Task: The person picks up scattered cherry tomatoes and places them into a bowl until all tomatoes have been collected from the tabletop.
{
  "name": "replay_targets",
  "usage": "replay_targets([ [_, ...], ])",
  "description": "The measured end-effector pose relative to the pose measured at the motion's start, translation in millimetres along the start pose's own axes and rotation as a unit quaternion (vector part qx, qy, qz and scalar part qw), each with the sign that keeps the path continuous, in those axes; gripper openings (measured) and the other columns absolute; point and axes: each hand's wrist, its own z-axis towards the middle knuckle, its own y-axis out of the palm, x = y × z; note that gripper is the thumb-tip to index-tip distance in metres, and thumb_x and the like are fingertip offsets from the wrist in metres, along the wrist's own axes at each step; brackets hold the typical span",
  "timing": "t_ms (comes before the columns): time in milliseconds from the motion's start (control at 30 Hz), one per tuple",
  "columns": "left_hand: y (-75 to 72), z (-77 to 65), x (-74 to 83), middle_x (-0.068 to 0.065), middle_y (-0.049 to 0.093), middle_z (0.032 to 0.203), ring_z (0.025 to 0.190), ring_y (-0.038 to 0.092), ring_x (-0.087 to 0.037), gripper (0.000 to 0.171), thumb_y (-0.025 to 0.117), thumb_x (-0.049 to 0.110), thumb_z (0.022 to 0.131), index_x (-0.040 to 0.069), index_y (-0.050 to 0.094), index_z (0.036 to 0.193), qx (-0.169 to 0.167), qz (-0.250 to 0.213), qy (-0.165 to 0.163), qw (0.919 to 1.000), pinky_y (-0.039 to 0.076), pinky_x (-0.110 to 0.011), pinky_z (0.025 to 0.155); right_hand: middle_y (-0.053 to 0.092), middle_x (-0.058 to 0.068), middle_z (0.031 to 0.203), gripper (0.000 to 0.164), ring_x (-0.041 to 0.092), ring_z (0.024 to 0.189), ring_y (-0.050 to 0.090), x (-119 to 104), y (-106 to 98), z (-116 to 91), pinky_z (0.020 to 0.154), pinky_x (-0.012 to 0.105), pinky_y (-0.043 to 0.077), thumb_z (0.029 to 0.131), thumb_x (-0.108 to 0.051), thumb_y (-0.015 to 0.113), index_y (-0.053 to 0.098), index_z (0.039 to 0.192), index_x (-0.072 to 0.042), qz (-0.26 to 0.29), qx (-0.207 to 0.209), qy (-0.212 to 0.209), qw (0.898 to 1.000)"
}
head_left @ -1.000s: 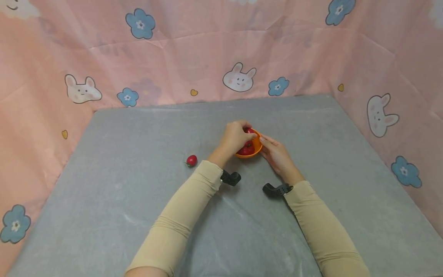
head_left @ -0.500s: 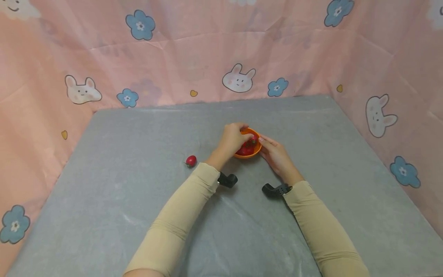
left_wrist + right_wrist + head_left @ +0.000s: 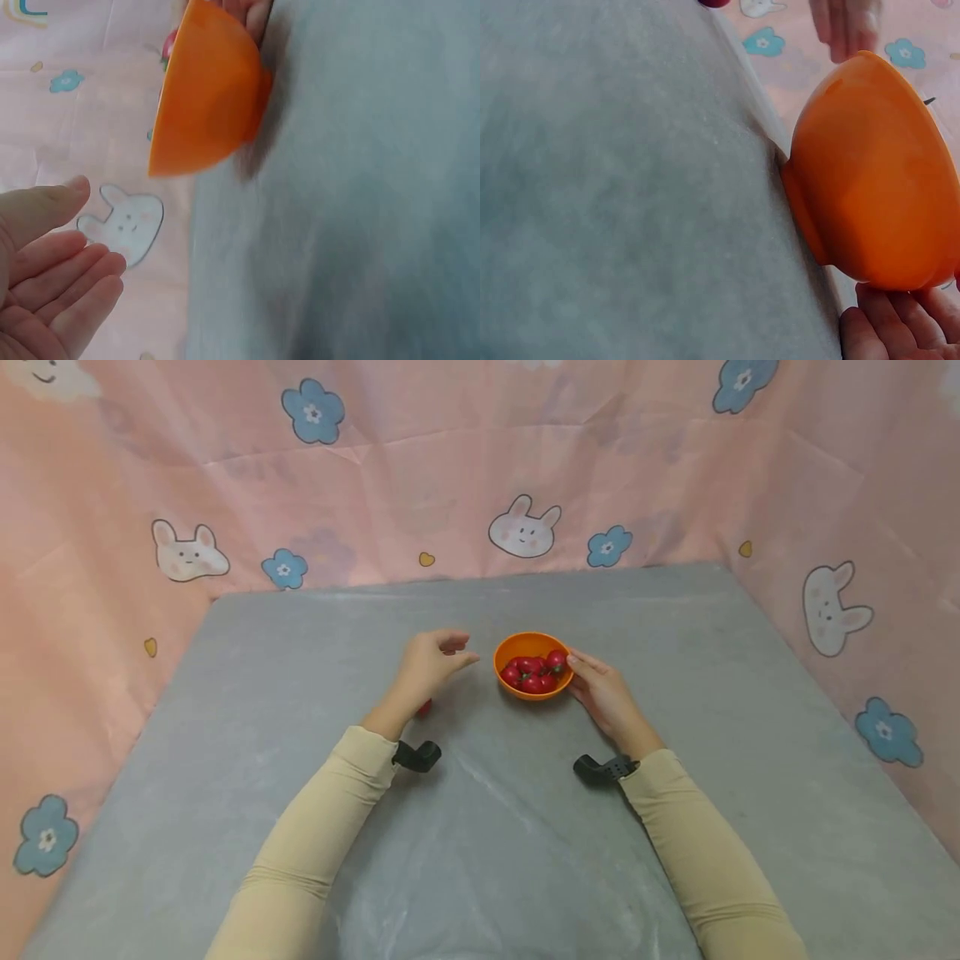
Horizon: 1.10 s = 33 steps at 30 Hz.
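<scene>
An orange bowl [image 3: 517, 643] stands on the grey table in the head view, with several small red fruits [image 3: 531, 683] inside that look like cherry tomatoes with green tops. My right hand [image 3: 609, 702] holds the bowl's right side, thumb at the rim and fingers along the outer wall [image 3: 885, 172]. Left of the bowl and apart from it, my left hand [image 3: 427, 668] is in the air, its fingers relaxed and holding nothing, as the left wrist view also shows. One lone red fruit [image 3: 424, 708] lies on the table, mostly hidden behind my left wrist.
A grey cloth [image 3: 480, 843] covers the table. Pink curtains [image 3: 420, 485] with rabbits and flowers enclose its back and sides. Black wrist mounts [image 3: 417, 757] sit on both forearms.
My left hand has let go of a red fruit in the bowl and moved left, out of the bowl, towards the lone fruit. The right hand has stayed at the bowl.
</scene>
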Motion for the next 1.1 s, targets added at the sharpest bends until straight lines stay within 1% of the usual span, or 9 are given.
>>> replay_targets([
  [167,-16.8,-12.1,-11.8,-0.009,0.064,0.118,0.112,0.058,-0.022,0.044,0.073,0.029,0.080,0.008,0.064,0.118,-0.008,-0.014,-0.028,0.9995,0.048,-0.036,0.092,0.029,0.014,0.150,0.055,0.024,0.135,0.033,0.3,0.7,-0.3,0.110,0.038,0.027,0.098,-0.026,0.045,0.028,0.144,-0.001,-0.002,0.004,0.002,1.000],
  [267,-25.8,-19.8,-20.3,-0.009,0.063,0.121,0.114,0.057,-0.022,0.046,0.073,0.027,0.080,0.007,0.062,0.120,-0.016,-0.024,-0.047,0.9985,0.048,-0.037,0.093,0.029,0.014,0.150,0.055,0.024,0.135,0.034,1.0,2.1,-0.2,0.110,0.037,0.027,0.097,-0.026,0.046,0.029,0.144,-0.001,0.000,0.006,0.005,1.000],
  [433,-35.1,-30.6,-36.4,-0.010,0.064,0.119,0.113,0.058,-0.021,0.045,0.074,0.024,0.079,0.006,0.063,0.118,-0.034,-0.017,-0.076,0.9964,0.047,-0.037,0.094,0.030,0.013,0.150,0.054,0.023,0.134,0.035,2.0,2.5,1.4,0.109,0.036,0.028,0.097,-0.026,0.046,0.030,0.143,-0.002,0.001,0.006,0.008,1.000],
  [567,-36.3,-37.8,-44.0,-0.008,0.065,0.117,0.113,0.058,-0.020,0.045,0.075,0.025,0.078,0.008,0.063,0.118,-0.053,-0.019,-0.094,0.9940,0.046,-0.038,0.094,0.028,0.014,0.150,0.055,0.024,0.136,0.032,1.0,-0.1,2.1,0.110,0.037,0.027,0.098,-0.026,0.045,0.028,0.144,-0.001,0.002,0.001,0.002,1.000],
  [700,-35.2,-43.4,-49.6,-0.006,0.067,0.112,0.108,0.061,-0.019,0.045,0.076,0.025,0.077,0.008,0.063,0.117,-0.063,-0.030,-0.099,0.9927,0.046,-0.037,0.094,0.027,0.012,0.151,0.056,0.024,0.136,0.031,0.1,-1.3,2.0,0.110,0.038,0.026,0.098,-0.026,0.045,0.028,0.144,-0.001,-0.001,-0.001,0.002,1.000],
  [800,-34.1,-46.3,-53.2,-0.007,0.068,0.109,0.104,0.063,-0.018,0.045,0.076,0.023,0.076,0.007,0.064,0.116,-0.061,-0.027,-0.093,0.9935,0.048,-0.036,0.089,0.028,0.011,0.151,0.056,0.024,0.136,0.032,0.0,-0.4,1.6,0.110,0.037,0.027,0.097,-0.027,0.046,0.029,0.144,-0.002,0.001,0.001,0.008,1.000],
  [900,-31.8,-47.6,-55.3,-0.007,0.070,0.105,0.100,0.063,-0.018,0.039,0.076,0.023,0.076,0.007,0.067,0.111,-0.054,-0.004,-0.090,0.9944,0.048,-0.033,0.084,0.028,0.011,0.151,0.055,0.024,0.136,0.032,0.2,-0.5,0.6,0.110,0.037,0.027,0.097,-0.026,0.046,0.029,0.144,-0.002,0.002,0.001,0.009,1.000],
  [1000,-28.8,-48.4,-56.9,-0.007,0.071,0.101,0.096,0.062,-0.018,0.033,0.076,0.022,0.076,0.008,0.069,0.105,-0.047,0.018,-0.094,0.9943,0.047,-0.031,0.080,0.028,0.011,0.151,0.055,0.024,0.136,0.032,0.2,-0.6,-0.1,0.110,0.037,0.027,0.098,-0.026,0.046,0.029,0.144,-0.002,-0.003,0.001,0.008,1.000],
  [1100,-25.5,-48.7,-56.9,-0.006,0.071,0.099,0.096,0.061,-0.018,0.030,0.076,0.022,0.076,0.009,0.070,0.103,-0.040,0.026,-0.101,0.9937,0.047,-0.031,0.080,0.027,0.011,0.151,0.056,0.023,0.137,0.031,0.1,-0.8,-0.4,0.110,0.037,0.027,0.098,-0.027,0.045,0.028,0.144,-0.002,-0.004,0.000,0.006,1.000],
])
